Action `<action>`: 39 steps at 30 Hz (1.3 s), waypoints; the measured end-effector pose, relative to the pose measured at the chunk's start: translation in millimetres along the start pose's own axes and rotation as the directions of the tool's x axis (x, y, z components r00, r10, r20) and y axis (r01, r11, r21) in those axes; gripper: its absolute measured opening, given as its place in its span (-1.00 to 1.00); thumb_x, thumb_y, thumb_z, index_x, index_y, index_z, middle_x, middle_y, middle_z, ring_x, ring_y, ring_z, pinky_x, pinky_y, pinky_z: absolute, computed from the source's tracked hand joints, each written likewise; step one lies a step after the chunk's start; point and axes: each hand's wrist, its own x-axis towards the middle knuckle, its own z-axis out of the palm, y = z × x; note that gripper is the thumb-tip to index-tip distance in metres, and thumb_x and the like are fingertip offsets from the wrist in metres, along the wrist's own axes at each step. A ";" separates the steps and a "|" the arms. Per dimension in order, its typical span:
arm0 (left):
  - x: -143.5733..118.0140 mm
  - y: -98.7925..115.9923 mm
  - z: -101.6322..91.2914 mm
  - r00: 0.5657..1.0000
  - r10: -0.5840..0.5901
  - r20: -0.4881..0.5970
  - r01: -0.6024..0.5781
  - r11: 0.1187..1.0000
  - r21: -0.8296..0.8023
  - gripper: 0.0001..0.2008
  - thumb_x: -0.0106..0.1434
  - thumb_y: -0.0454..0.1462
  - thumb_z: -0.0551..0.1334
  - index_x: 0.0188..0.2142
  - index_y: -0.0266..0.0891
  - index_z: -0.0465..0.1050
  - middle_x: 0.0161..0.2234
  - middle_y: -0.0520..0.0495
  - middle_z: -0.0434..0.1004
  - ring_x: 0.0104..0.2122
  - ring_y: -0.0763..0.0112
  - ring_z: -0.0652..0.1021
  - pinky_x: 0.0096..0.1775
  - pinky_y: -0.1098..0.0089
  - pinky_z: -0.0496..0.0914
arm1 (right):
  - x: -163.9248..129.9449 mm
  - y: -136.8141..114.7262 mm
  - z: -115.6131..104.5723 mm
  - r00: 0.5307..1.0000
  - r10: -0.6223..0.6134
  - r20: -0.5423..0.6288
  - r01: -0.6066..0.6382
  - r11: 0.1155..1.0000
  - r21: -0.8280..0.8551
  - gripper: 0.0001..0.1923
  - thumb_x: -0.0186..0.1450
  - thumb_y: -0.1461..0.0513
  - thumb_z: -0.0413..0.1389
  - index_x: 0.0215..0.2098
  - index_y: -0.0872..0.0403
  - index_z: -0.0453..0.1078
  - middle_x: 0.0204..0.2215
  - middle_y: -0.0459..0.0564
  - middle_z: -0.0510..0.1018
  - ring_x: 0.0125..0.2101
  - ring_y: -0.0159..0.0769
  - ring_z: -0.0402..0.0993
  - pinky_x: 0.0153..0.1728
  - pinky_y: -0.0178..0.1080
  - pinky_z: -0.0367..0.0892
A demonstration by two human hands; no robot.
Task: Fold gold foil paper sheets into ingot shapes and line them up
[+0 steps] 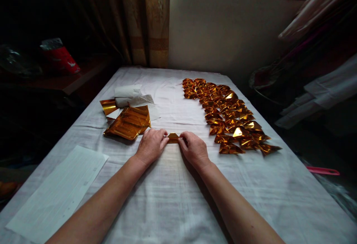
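gold foil piece (pixel 173 137) dead centre between my hands | long axis left-right | left hand (pixel 151 146) and right hand (pixel 193 148) equally near, fingers pinching its ends

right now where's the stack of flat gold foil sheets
In the head view, the stack of gold foil sheets lies on the white cloth left of centre, just beyond the left hand, with a white paper roll behind it.

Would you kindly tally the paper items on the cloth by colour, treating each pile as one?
Gold: 3 – folded pile, foil stack, piece between left hand and right hand.
White: 2 – sheet, wrapper.
Total: 5
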 end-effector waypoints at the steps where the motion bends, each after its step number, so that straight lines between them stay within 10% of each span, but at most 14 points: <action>1: 0.3 0.2 0.6 1.000 -0.005 -0.003 0.005 1.000 0.000 -0.85 0.33 -0.20 0.19 -0.16 -0.18 0.45 -0.32 -0.07 0.56 -0.25 0.23 0.50 -0.16 0.26 0.29 | -0.4 0.1 1.2 1.000 -0.011 -0.011 0.011 1.000 -0.009 -0.89 0.35 0.22 0.05 -0.26 0.02 0.42 -0.34 -0.05 0.56 -0.33 -0.28 0.45 -0.34 -0.30 0.19; 28: -4.9 -1.9 8.0 0.995 0.017 -0.096 -0.032 0.988 -0.151 -0.88 0.32 -0.23 0.21 -0.20 -0.14 0.50 -0.28 -0.02 0.54 -0.20 0.25 0.46 -0.11 0.22 0.24 | -9.6 5.0 8.5 0.980 -0.170 -0.102 0.160 0.982 -0.099 -0.77 0.41 0.21 -0.01 -0.18 0.02 0.50 -0.29 0.02 0.55 -0.25 -0.22 0.40 -0.21 -0.24 0.23; 39: -7.1 -2.2 10.4 0.989 0.117 -0.089 -0.117 0.993 0.006 -0.76 0.38 -0.18 0.14 -0.05 -0.01 0.54 -0.32 -0.06 0.46 -0.26 0.25 0.40 -0.17 0.22 0.23 | -18.1 -5.4 6.7 0.955 -0.223 0.194 0.262 0.942 -0.209 -0.40 0.41 0.01 -0.04 0.33 0.08 0.13 0.34 0.06 0.15 0.34 -0.01 -0.06 0.28 0.09 -0.13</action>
